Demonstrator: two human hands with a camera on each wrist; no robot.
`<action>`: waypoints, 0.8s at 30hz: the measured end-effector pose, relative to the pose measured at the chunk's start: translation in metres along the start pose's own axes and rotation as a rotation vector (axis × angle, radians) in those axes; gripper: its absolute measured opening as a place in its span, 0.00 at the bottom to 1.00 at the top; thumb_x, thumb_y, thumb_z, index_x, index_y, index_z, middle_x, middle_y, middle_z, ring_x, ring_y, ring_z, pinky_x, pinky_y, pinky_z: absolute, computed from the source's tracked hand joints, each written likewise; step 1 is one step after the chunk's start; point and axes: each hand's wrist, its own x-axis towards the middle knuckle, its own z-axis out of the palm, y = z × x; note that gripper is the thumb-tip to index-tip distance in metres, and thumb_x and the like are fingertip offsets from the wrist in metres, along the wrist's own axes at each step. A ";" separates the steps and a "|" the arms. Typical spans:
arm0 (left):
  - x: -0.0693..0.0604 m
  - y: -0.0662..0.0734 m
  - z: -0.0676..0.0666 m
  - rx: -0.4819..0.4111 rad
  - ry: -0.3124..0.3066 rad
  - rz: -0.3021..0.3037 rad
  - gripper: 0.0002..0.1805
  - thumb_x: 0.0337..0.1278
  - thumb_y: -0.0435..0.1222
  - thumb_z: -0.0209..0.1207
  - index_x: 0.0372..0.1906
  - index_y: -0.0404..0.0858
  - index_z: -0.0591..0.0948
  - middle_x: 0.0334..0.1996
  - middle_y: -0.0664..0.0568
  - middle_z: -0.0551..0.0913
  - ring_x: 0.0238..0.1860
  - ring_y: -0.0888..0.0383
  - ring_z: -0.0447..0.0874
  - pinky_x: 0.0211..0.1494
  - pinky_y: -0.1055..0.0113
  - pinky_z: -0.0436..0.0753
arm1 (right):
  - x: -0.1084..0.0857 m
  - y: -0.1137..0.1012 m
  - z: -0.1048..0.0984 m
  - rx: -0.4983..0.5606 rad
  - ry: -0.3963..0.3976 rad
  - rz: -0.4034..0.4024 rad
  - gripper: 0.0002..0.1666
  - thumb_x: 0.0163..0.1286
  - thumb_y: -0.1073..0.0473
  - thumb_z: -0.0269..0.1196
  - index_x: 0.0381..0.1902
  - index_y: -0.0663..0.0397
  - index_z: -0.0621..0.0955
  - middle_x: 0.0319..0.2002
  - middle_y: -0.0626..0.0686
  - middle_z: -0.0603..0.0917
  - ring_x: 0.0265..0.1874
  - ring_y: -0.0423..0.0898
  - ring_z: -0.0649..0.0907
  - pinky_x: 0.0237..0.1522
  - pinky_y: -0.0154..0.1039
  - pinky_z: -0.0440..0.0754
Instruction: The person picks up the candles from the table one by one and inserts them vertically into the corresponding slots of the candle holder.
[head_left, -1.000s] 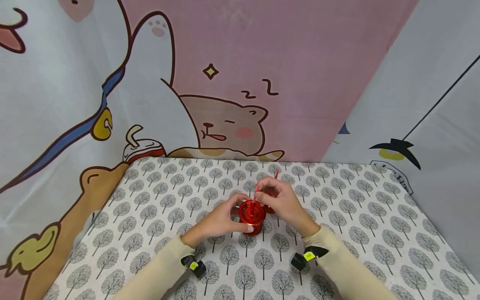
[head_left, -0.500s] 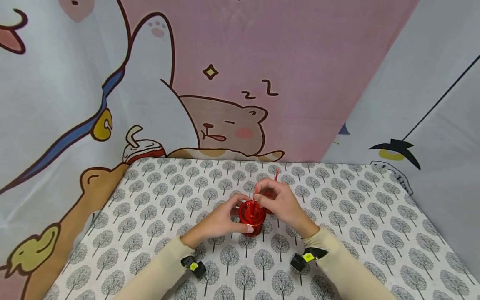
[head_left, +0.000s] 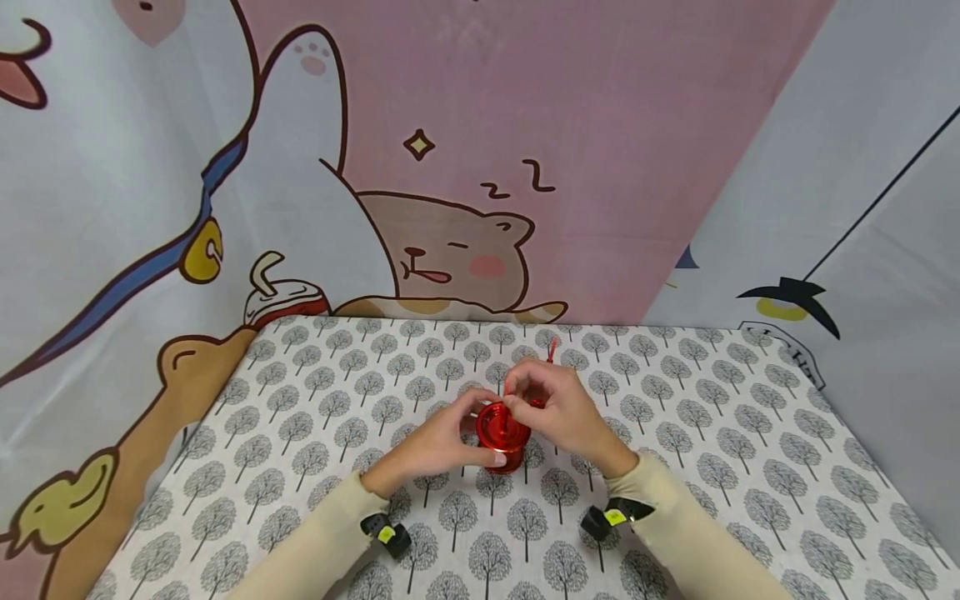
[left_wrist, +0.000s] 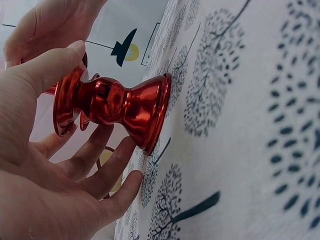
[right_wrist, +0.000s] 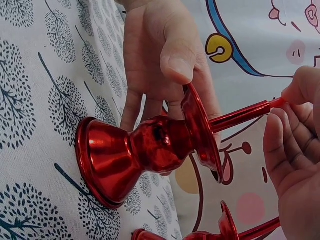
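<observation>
A shiny red candlestick (head_left: 502,429) with a flared foot, a rounded waist and a wide dish (right_wrist: 200,132) stands upright on the cloth. My left hand (head_left: 442,433) holds it by the dish, thumb on the near side and fingers round the far side. A slim red stem (right_wrist: 240,117) rises from the dish. Its soft-looking red tip (right_wrist: 277,103) is pinched between thumb and forefinger of my right hand (head_left: 558,408). Just behind the right hand stands a similar red candlestick (right_wrist: 215,234), mostly hidden in the head view except for its red top (head_left: 552,348).
The table is covered with a white cloth (head_left: 360,508) printed with grey trees. Behind it hangs a pink and white curtain (head_left: 615,167) with cartoon animals. Each wrist wears a black strap with a small camera (head_left: 597,523).
My right hand has moved slightly down and left, lowering its pinching fingers toward the dish. The left hand and the held candlestick stay where they were.
</observation>
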 end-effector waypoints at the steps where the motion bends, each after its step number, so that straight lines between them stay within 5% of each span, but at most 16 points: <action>1: 0.000 0.000 0.000 -0.003 -0.002 -0.001 0.43 0.60 0.39 0.81 0.77 0.45 0.72 0.61 0.50 0.86 0.60 0.53 0.88 0.66 0.51 0.85 | 0.000 0.000 0.000 -0.005 -0.002 -0.002 0.13 0.67 0.76 0.67 0.40 0.53 0.84 0.34 0.49 0.85 0.30 0.43 0.83 0.29 0.35 0.85; 16: 0.000 0.002 0.002 0.062 0.026 0.022 0.44 0.59 0.40 0.80 0.77 0.42 0.72 0.62 0.48 0.86 0.59 0.53 0.87 0.64 0.54 0.86 | -0.006 0.001 -0.001 -0.006 -0.003 0.049 0.12 0.68 0.74 0.70 0.43 0.55 0.86 0.36 0.52 0.86 0.31 0.45 0.83 0.30 0.35 0.85; 24: 0.005 -0.002 0.000 0.020 0.049 0.007 0.41 0.61 0.39 0.79 0.75 0.43 0.73 0.61 0.48 0.86 0.60 0.51 0.87 0.66 0.50 0.85 | -0.009 0.003 -0.002 -0.041 0.007 0.082 0.16 0.67 0.75 0.71 0.51 0.59 0.88 0.42 0.53 0.88 0.34 0.47 0.86 0.33 0.35 0.88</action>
